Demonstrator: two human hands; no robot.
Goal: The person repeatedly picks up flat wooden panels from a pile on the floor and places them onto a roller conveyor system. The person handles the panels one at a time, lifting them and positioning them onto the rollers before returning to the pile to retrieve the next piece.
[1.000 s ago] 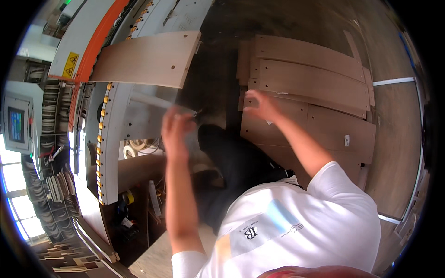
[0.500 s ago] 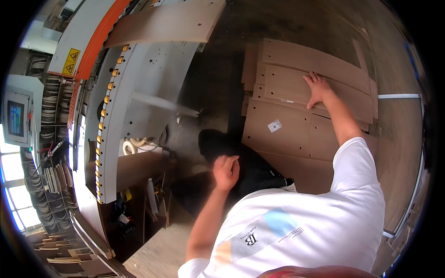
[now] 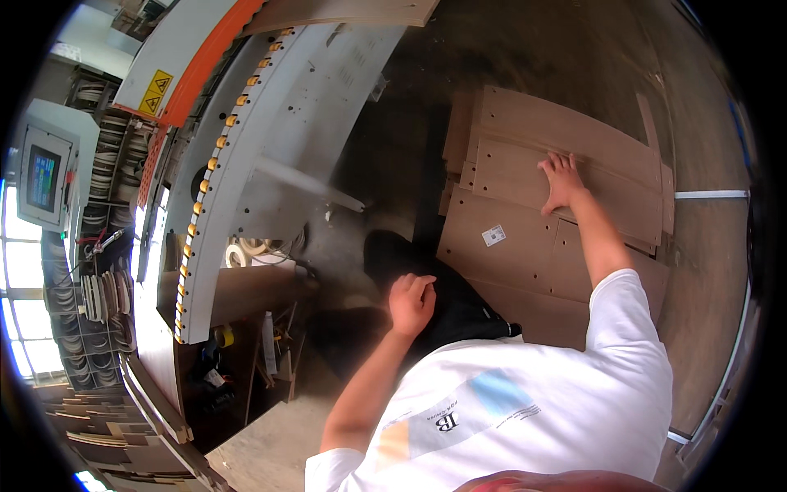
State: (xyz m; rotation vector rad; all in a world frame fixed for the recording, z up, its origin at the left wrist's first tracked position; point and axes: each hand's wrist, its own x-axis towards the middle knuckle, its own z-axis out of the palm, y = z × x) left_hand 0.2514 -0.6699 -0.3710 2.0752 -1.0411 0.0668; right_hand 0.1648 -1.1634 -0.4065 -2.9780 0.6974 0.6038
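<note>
My right hand (image 3: 561, 182) lies with spread fingers on a brown drilled panel (image 3: 512, 174), part of a stack of flat boards on my right. Lower on the stack is another panel (image 3: 469, 221) bearing a small white label (image 3: 493, 235). Several dark holes show along the panels' edges. My left hand (image 3: 411, 305) hangs in front of my black trousers, its fingers loosely curled, and nothing shows in it.
A grey machine with a row of yellow rollers (image 3: 212, 164) and an orange-edged cover (image 3: 193, 78) stands at left. One board (image 3: 361, 11) extends from its far end. Below are tape rolls (image 3: 238, 254) and an open cabinet (image 3: 234, 394). A control screen (image 3: 43, 176) is farther left.
My view has turned a little, so the machine and its board sit higher and farther right in the picture. My right hand stays on the panel; my left stays curled.
</note>
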